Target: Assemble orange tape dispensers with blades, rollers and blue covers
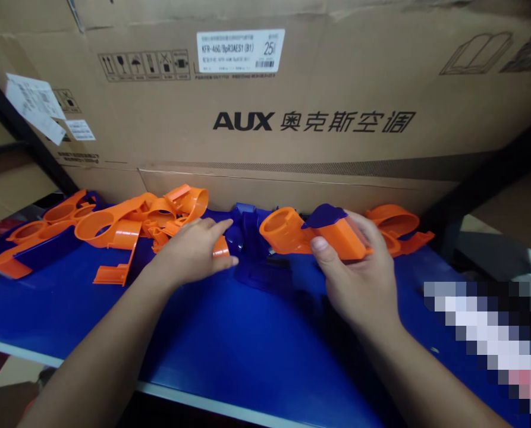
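Observation:
My right hand point(363, 279) grips an orange plastic part point(287, 232) with a ring at its left end. A dark blue plastic piece point(325, 216) sits on top of its block-shaped end. Thumb and fingers close around that block, above the blue surface. My left hand point(196, 249) is open, thumb and index finger apart, pointing toward dark blue plastic pieces point(250, 235) between the hands. Part of an orange piece point(221, 246) shows between its thumb and finger; whether they touch it I cannot tell.
Orange ring parts point(109, 226) lie heaped at the left, beside a blue-and-orange assembly point(37, 244). Another orange part point(394, 223) lies behind my right hand. A large cardboard box point(292, 148) backs the blue shelf point(229, 356), between dark posts point(483, 154).

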Action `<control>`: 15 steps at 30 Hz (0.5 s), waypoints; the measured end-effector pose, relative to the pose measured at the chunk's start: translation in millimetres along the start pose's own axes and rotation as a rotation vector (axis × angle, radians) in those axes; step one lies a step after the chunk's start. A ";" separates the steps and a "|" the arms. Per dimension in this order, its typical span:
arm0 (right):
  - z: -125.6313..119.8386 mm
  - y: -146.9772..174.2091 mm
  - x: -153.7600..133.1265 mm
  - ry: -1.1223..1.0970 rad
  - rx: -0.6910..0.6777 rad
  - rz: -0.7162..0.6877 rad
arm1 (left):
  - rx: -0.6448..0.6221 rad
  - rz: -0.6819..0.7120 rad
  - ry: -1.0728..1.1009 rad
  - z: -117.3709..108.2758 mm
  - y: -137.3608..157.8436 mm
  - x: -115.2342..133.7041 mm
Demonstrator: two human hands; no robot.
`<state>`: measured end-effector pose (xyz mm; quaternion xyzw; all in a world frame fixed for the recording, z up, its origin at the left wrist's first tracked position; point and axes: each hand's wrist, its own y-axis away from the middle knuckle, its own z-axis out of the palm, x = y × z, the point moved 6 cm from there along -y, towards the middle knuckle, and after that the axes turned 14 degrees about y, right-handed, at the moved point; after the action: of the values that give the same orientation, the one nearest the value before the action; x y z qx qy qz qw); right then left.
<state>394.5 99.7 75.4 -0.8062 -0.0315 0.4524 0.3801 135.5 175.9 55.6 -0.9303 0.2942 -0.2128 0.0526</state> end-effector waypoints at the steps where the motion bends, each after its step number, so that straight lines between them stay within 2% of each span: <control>1: 0.5 0.6 -0.1 0.008 -0.007 -0.001 | -0.065 -0.009 -0.022 6.4 1.6 -0.1; 3: 1.4 1.3 -0.2 0.018 -0.018 -0.005 | -0.159 -0.013 -0.076 17.6 3.7 0.2; 5: 1.7 1.2 -0.5 0.015 -0.022 -0.009 | -0.196 0.003 -0.102 23.8 3.7 2.2; 8: 0.6 -0.2 -1.8 0.001 -0.020 0.004 | -0.138 0.017 -0.017 16.8 4.0 8.4; 12: 1.2 -2.5 0.4 -0.023 -0.066 0.068 | 0.051 0.025 0.334 -20.5 14.8 14.1; 15: 5.3 -2.7 9.7 -0.129 -0.120 0.168 | 0.213 0.041 0.801 -53.0 26.5 5.5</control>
<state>397.0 108.6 68.7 -0.7964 -0.0153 0.5310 0.2891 103.1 152.4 99.6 -0.7571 0.2863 -0.5862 0.0344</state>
